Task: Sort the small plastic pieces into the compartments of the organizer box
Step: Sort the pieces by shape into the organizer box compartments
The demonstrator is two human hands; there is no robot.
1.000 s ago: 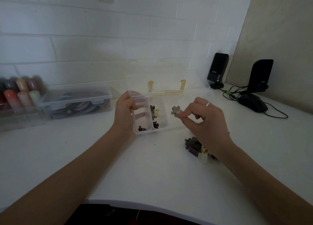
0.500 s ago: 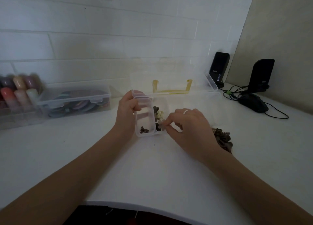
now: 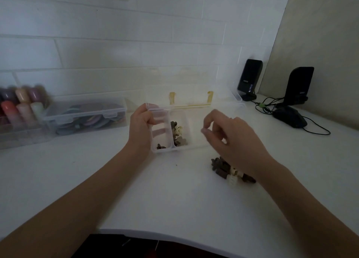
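Observation:
A clear organizer box (image 3: pixel 196 147) lies open on the white table, its lid standing up behind. My left hand (image 3: pixel 142 128) grips its left end wall. One dark piece (image 3: pixel 161 146) lies in the leftmost compartment; several brown and cream pieces (image 3: pixel 178 133) fill the second. My right hand (image 3: pixel 231 139) hovers over the box's right part with loosely curled fingers, holding nothing. A pile of brown and cream pieces (image 3: pixel 229 169) lies on the table under my right wrist, partly hidden.
A closed clear box of coloured discs (image 3: pixel 85 118) and a case of coloured bottles (image 3: pixel 19 110) stand at the left. Two black speakers (image 3: pixel 249 79) (image 3: pixel 299 86), a mouse (image 3: pixel 290 118) and cables lie at the right. The table's front edge (image 3: pixel 155 233) curves near me.
My right hand carried a brown piece to the second compartment, released it there, and has drawn back to the right with nothing in it. My left hand keeps its hold on the box.

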